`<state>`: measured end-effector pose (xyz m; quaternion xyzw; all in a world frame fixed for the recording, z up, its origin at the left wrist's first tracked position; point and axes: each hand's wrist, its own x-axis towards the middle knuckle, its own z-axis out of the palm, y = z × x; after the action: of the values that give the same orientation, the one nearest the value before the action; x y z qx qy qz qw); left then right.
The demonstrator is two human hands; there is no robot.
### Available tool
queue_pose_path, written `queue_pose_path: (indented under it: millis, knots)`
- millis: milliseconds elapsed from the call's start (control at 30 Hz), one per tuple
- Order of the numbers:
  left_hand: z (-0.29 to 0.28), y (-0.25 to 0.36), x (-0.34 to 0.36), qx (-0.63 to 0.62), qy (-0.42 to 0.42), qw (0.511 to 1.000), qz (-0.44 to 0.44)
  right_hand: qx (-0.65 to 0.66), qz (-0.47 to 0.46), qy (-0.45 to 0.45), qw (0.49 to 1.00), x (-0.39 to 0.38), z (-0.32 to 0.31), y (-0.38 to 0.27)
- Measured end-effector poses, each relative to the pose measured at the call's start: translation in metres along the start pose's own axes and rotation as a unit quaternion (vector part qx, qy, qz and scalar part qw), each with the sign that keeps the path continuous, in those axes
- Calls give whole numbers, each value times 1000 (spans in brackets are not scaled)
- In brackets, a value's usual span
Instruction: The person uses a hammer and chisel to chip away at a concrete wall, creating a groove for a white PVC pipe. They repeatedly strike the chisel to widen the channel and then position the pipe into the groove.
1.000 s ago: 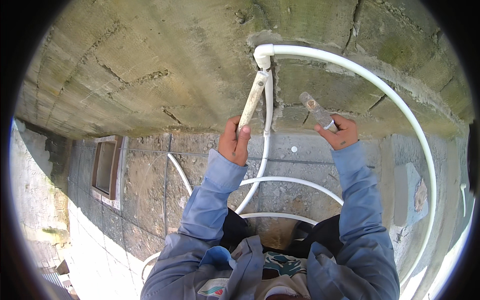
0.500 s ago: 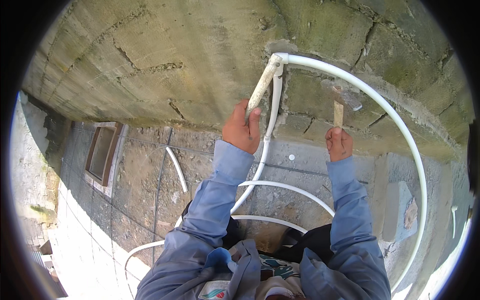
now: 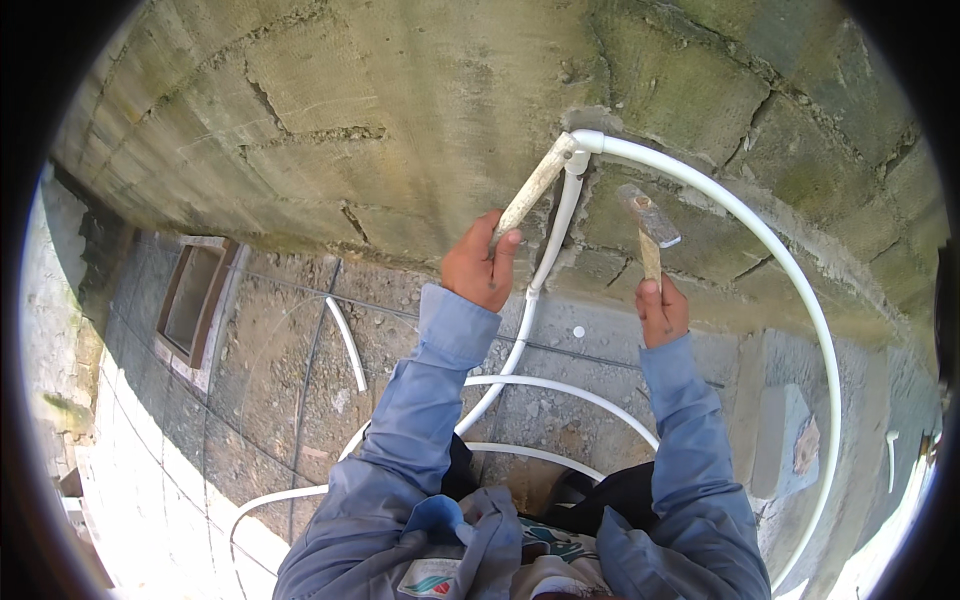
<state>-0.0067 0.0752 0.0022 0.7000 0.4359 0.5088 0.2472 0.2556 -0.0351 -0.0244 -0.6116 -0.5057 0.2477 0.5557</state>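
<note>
My left hand (image 3: 478, 262) is closed around a pale, rough wooden stick (image 3: 535, 190) that slants up and to the right. Its far tip meets the white elbow fitting (image 3: 587, 141) at the block wall; whether it presses on the fitting or lies just in front of it, I cannot tell. From that fitting a white pipe (image 3: 545, 262) runs down the wall and a long white hose (image 3: 745, 203) arcs off to the right. My right hand (image 3: 661, 312) grips a hammer (image 3: 652, 225) by its wooden handle, its metal head raised right of the fitting and apart from the stick.
The mossy block wall (image 3: 440, 120) rises in front. More white hose (image 3: 575, 392) loops over the rubble floor near my body, and thin rebar (image 3: 300, 405) crosses it. A framed box (image 3: 193, 305) is set at left; a concrete block (image 3: 785, 440) stands at right.
The hammer in my right hand has swung left, closer to the stick and fitting. My left hand keeps the stick's tip at the fitting, while the whole view has shifted slightly.
</note>
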Motion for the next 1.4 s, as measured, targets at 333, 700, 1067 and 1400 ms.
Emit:
queue_pose_path:
  millis: [333, 700, 1067, 1400]
  knots:
    - [-8, 19, 5, 9, 37, 998, 58, 15, -7, -13, 1000, -7, 0, 7]
    - [-12, 11, 9, 36, 32, 995, 82, 64, 31, 8, 997, -6, 16, 0]
    - [-14, 10, 11, 68, 49, 991, 104, 35, 8, -15, 999, -3, 24, -13]
    - [-10, 16, 7, 61, 45, 993, 90, 84, -267, 128, 951, 17, 53, -20]
